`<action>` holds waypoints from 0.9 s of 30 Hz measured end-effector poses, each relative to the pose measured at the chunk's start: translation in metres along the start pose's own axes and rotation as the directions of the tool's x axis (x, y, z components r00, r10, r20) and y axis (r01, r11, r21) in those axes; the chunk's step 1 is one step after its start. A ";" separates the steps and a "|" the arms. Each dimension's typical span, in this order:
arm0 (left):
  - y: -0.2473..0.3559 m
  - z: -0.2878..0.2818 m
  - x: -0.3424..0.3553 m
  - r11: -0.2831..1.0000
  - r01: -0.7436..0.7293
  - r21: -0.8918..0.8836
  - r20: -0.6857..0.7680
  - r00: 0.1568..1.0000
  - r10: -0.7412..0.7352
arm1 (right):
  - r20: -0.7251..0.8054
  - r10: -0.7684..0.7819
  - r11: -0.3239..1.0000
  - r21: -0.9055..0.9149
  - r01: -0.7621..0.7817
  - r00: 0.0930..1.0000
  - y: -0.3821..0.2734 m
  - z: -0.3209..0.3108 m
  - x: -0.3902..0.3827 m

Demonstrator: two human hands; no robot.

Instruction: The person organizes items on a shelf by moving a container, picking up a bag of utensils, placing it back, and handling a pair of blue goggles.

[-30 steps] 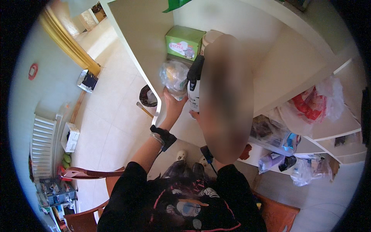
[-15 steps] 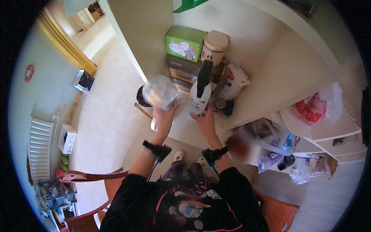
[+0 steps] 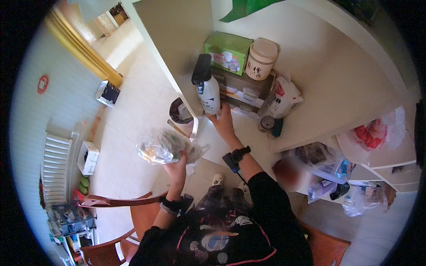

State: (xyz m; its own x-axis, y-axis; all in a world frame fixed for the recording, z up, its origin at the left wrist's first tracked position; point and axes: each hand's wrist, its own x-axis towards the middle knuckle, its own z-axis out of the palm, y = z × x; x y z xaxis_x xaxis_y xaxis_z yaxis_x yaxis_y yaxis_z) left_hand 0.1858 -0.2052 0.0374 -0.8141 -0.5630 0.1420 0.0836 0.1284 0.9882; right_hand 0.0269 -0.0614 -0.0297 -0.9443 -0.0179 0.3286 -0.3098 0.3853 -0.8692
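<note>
With 12 o'clock at the top of the view, the white shelf (image 3: pixel 208 135) has its rounded front corner close to the centre, and the upright side panel (image 3: pixel 177 33) limits the room at 11 o'clock. The spray bottle (image 3: pixel 209 97) is in the compartment, just beside this panel and tilted a little; I cannot tell if its base touches the shelf. From the bottle, the green box (image 3: pixel 227 52) is at 1 o'clock, lying on a dark box (image 3: pixel 237 83), the round canister (image 3: pixel 262 60) at 2 and the white packet (image 3: pixel 284 95) at 3. Some bare shelf remains between the right hand (image 3: pixel 224 123) and the small jar (image 3: pixel 267 123) at its 3 o'clock. The fingers of the right hand are bent around the lower part of the bottle. The left hand (image 3: pixel 176 167), at 8 o'clock, is outside the shelf edge, above the open floor (image 3: pixel 126 113); its fingers are closed on the crumpled clear plastic bag (image 3: pixel 159 147), which bulges toward 10 o'clock.
</note>
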 end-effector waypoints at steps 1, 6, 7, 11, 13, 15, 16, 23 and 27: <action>0.002 -0.001 -0.001 1.000 -0.001 -0.005 -0.008 1.000 0.001 | -0.039 -0.003 1.000 0.001 0.003 0.999 0.003 0.004 0.002; -0.047 -0.031 0.000 0.995 0.073 0.072 0.041 0.996 -0.076 | -0.067 -0.030 1.000 -0.002 0.030 0.997 0.016 0.013 0.008; -0.040 -0.017 -0.001 0.986 -0.021 -0.166 0.065 0.997 0.032 | -0.001 0.080 0.997 0.010 -0.080 0.997 0.023 0.008 0.011; -0.022 -0.007 0.002 0.999 0.047 -0.016 0.125 0.991 -0.045 | -0.058 0.098 0.971 -0.211 -0.108 0.993 0.032 0.026 0.006; -0.007 0.003 -0.004 0.988 0.129 -0.082 0.097 0.988 -0.120 | 0.030 0.253 0.942 -0.237 -0.239 0.967 0.010 0.009 0.010; -0.006 0.006 -0.007 0.991 0.073 -0.108 0.089 0.994 -0.063 | 0.057 0.246 0.944 -0.240 -0.226 0.968 -0.009 -0.007 0.009; -0.002 0.006 -0.008 0.996 0.047 -0.073 0.101 0.994 -0.040 | 0.110 0.249 0.947 -0.234 -0.219 0.962 -0.025 -0.020 0.011; 0.024 0.016 -0.021 0.996 0.004 0.084 0.323 0.946 -0.031 | 0.119 0.057 0.986 0.147 -0.075 0.991 -0.034 -0.046 -0.055; 0.042 0.035 -0.046 0.990 0.024 0.137 0.538 0.838 -0.094 | 0.292 -0.201 0.834 0.551 0.007 0.935 -0.057 -0.124 -0.113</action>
State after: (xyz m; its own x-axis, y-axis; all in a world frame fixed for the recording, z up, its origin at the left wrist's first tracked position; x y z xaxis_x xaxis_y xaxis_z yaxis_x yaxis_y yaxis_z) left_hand 0.2064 -0.1453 0.0707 -0.9990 -0.0449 -0.0049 -0.0149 0.2254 0.9742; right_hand 0.1646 0.0331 0.0283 -0.8532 -0.3634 0.3741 -0.3265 -0.1872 -0.9265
